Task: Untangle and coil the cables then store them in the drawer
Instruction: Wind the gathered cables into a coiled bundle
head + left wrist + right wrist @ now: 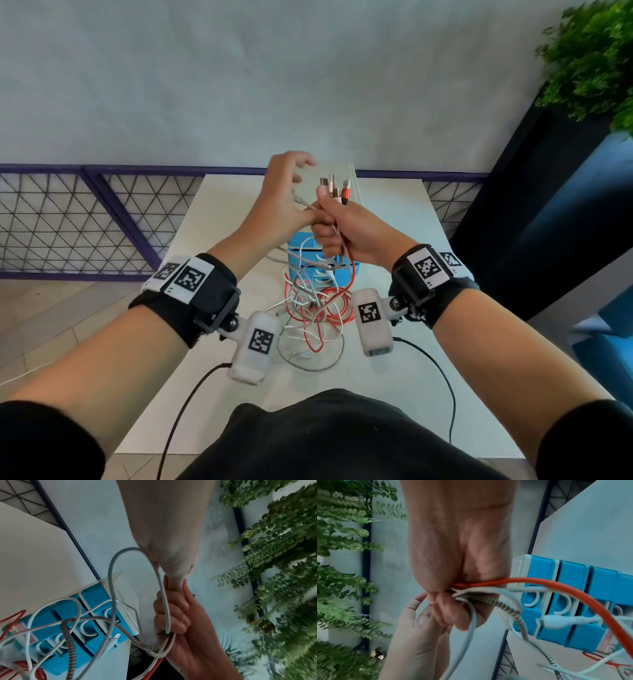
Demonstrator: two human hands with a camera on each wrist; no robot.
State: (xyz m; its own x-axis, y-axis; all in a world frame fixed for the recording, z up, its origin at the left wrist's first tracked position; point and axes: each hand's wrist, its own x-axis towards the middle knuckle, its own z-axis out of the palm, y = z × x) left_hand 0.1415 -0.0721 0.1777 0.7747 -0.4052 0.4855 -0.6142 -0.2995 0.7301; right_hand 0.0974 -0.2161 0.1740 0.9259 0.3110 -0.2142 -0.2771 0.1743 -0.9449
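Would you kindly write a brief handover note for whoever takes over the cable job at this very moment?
Right hand: raised above the table, gripping a bundle of cable plug ends, which stick up out of the fist.
Left hand: fingers spread beside the bundle, thumb against the right fist; a white cable loops past it.
Cables: red, white and striped braided lengths hang from the fist into a tangled heap on the white table.
Blue drawer unit: behind the heap, drawers closed.
Done: ends gathered.
Left: untangle, coil each cable, open a drawer, store them.
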